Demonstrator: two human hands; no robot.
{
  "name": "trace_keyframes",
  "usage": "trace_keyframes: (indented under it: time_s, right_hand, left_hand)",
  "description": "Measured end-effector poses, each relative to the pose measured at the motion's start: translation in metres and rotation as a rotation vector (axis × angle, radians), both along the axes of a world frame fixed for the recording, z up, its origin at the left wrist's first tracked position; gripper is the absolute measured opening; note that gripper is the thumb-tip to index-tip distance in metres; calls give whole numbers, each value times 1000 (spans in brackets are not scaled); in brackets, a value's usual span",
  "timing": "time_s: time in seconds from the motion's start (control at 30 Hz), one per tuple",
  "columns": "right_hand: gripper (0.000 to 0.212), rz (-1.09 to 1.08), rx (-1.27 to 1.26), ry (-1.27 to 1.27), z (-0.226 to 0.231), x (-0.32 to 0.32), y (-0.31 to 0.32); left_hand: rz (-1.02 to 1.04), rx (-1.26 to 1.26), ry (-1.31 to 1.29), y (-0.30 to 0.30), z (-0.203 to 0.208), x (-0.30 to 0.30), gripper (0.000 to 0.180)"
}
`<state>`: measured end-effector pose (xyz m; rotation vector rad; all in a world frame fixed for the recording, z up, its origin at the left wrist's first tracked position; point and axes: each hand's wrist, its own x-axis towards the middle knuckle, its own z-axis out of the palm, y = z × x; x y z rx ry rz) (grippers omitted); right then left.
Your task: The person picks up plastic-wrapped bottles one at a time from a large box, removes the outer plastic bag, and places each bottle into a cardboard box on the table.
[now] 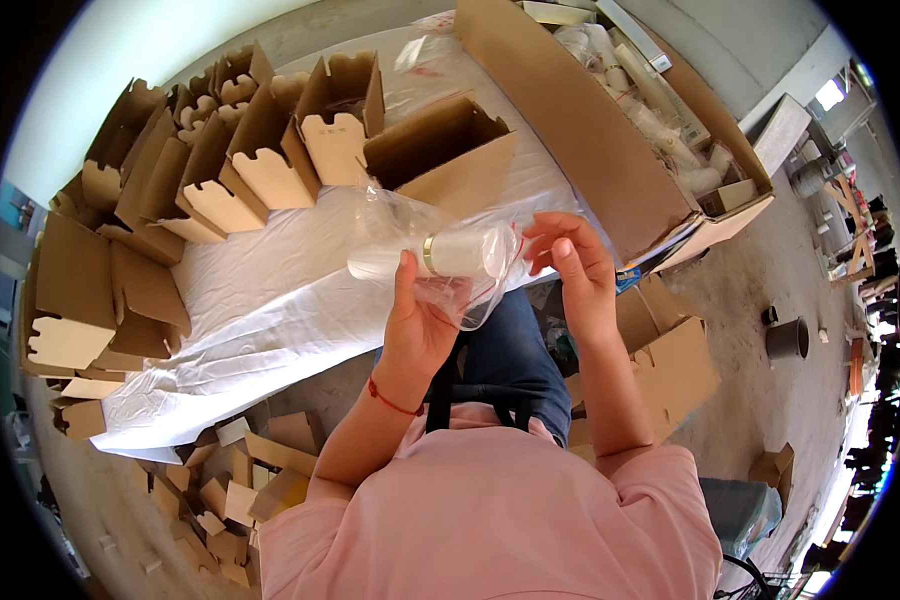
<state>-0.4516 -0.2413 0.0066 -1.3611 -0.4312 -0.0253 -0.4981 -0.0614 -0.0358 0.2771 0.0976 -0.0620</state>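
On the wearer's side of an open carton (462,182), the left hand (418,330) grips a bagged white cylinder (467,252), probably light and slippery, best held mid-body; the right hand (584,275) is loosely open beside it.

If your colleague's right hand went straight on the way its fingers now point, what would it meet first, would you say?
The right hand would probably meet the clear plastic bag first, at its red-edged end; the white cylinder lies just beyond, though depth is unclear.
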Motion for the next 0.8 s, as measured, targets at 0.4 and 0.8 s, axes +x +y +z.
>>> trace_keyframes:
  time_s: [0.4, 0.8]
  right_hand:
    - [39, -14, -76, -5, 14, -10, -5]
    - [27, -30, -699, -427, 99, 112, 20]
  left_hand:
    - [-106, 967, -383, 24, 18, 0, 31]
    - [812, 1971, -363, 68, 19, 77, 23]
